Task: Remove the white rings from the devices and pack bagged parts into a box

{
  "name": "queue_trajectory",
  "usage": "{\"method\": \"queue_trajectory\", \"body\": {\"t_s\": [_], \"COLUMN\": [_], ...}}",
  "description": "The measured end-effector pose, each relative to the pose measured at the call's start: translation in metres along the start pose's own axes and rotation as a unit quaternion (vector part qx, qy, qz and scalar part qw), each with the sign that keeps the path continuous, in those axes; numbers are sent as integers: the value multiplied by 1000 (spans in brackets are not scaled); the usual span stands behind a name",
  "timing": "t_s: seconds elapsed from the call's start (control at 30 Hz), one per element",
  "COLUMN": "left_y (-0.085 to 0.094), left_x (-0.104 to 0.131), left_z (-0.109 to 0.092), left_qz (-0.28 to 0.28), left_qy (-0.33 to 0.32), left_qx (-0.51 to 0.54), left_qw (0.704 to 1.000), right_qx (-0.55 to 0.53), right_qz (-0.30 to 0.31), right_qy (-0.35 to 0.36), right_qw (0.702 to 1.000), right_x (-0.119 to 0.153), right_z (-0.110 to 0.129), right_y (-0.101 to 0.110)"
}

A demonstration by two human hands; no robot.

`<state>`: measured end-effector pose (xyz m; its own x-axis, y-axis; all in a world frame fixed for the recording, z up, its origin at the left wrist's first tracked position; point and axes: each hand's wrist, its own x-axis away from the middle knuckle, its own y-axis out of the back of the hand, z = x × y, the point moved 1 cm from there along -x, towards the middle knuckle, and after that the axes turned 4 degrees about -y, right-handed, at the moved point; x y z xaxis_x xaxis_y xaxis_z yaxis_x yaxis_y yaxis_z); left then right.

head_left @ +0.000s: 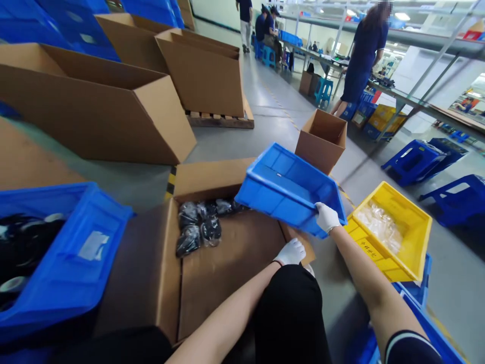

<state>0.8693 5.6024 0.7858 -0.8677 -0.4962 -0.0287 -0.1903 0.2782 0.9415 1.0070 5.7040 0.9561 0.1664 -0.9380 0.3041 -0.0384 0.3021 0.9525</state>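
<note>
My right hand (327, 218), in a white glove, grips the near rim of a blue crate (280, 192). The crate is tilted over the right far corner of a large open carton (170, 268), and no loose items show inside it. My left hand (292, 252), also gloved, is beside my knee at the carton's right edge; its fingers are slightly bent and apart, with nothing seen in them. Several dark items in clear plastic (199, 225) lie in the carton's far left corner.
A blue crate of black parts (109, 242) stands at the left. On the right a yellow crate (409, 242) of clear plastic bags tops blue crates. Farther off are a small carton (318, 146), big cartons (204, 76) on a pallet, blue stools (413, 162) and a standing person (364, 55).
</note>
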Motion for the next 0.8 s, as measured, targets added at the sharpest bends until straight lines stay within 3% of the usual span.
{"method": "queue_trajectory", "body": {"t_s": [0.2,0.33,0.47,0.7,0.8], "left_y": [13,19,18,21,42], "left_x": [-9,-21,-24,-7,25], "left_z": [2,5,7,-11,0], "left_qz": [22,41,32,3,-20], "left_qy": [30,102,132,121,139], "left_qx": [30,34,31,25,24], "left_qw": [999,993,990,992,990], "right_qx": [-59,-77,-80,-64,-80], "right_qz": [21,26,35,34,30], "right_qy": [-58,-70,-98,-164,-158], "right_qw": [996,994,991,984,984], "right_x": [-30,-36,-47,-91,-104], "right_z": [-17,-23,-22,-3,-11], "right_y": [-31,-40,-45,-58,-65]}}
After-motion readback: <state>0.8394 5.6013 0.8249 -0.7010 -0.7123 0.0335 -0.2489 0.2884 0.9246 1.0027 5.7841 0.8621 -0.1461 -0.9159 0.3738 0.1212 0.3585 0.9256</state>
